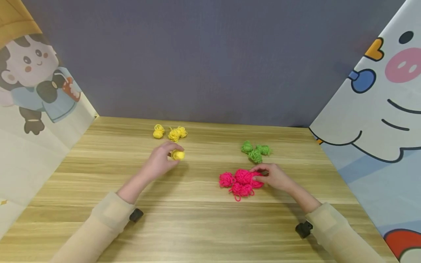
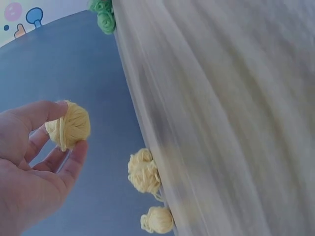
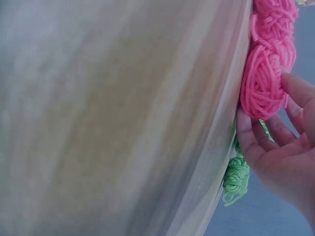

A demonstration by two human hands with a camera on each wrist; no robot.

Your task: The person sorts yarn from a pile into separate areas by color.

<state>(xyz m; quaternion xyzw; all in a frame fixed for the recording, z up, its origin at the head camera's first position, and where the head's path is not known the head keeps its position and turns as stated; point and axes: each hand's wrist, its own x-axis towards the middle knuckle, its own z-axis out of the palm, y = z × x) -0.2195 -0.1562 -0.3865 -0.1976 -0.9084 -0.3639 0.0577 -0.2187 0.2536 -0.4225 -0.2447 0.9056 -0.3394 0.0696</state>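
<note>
My left hand [image 1: 161, 159] pinches a yellow yarn ball [image 2: 74, 127] between thumb and fingertips, held up off the table. Behind it on the table lie more yellow yarn balls, a lone one [image 1: 158, 131] and a loose clump [image 1: 177, 134]. Over on the right, my right hand [image 1: 274, 177] has its thumb and fingers around the rightmost pink yarn ball [image 3: 263, 83], which sits against the rest of the pink cluster [image 1: 241, 188]. Part of that ball is hidden by the fingers in the head view.
A group of green yarn balls [image 1: 255, 151] lies just behind the pink cluster. The wooden table [image 1: 197, 233] ends at a grey back panel [image 1: 204, 65], with printed cartoon panels standing along its left and right sides.
</note>
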